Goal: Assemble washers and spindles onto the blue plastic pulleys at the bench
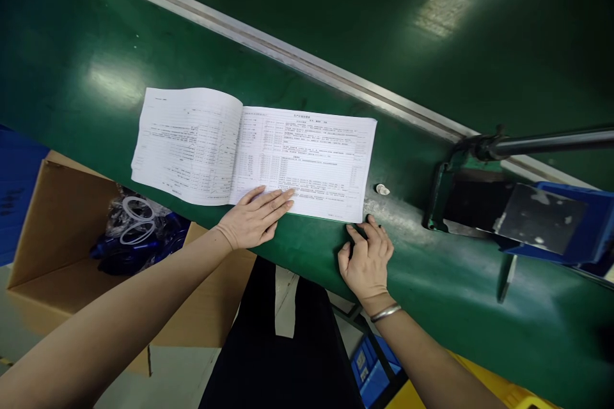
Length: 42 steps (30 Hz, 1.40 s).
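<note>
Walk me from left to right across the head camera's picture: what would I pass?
Cardboard box → open printed booklet → small white piece → blue-framed fixture

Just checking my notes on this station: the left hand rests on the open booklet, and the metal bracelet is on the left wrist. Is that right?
Not quite: the metal bracelet is on the right wrist, not the left, as the head view shows. The rest stands: the left hand rests on the open booklet.
</note>
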Each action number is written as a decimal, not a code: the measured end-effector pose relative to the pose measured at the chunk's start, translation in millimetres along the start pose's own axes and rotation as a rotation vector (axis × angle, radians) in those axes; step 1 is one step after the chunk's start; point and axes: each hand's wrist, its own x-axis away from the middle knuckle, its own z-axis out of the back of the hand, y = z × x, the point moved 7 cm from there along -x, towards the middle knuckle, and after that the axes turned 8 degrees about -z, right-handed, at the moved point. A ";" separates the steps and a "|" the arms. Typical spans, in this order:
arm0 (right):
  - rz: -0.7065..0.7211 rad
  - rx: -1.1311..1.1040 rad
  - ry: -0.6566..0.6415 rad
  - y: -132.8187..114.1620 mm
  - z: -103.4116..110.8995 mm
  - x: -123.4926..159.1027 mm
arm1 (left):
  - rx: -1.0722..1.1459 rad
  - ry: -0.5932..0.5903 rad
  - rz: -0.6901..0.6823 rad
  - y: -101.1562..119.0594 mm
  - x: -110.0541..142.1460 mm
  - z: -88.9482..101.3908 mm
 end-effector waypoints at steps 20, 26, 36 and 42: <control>-0.002 -0.018 -0.006 0.5 1.1 -1.1 | -0.021 -0.016 0.001 0.0 0.0 -0.2; -0.010 -0.008 -0.014 1.4 -0.4 -0.4 | -0.012 -0.015 0.002 0.0 -0.2 -1.3; -0.004 -0.001 -0.004 0.4 0.9 -0.2 | -0.042 -0.036 -0.002 0.4 -0.3 -0.3; -0.008 -0.007 0.000 0.1 1.8 -0.6 | -0.033 -0.032 -0.001 0.8 0.3 -0.2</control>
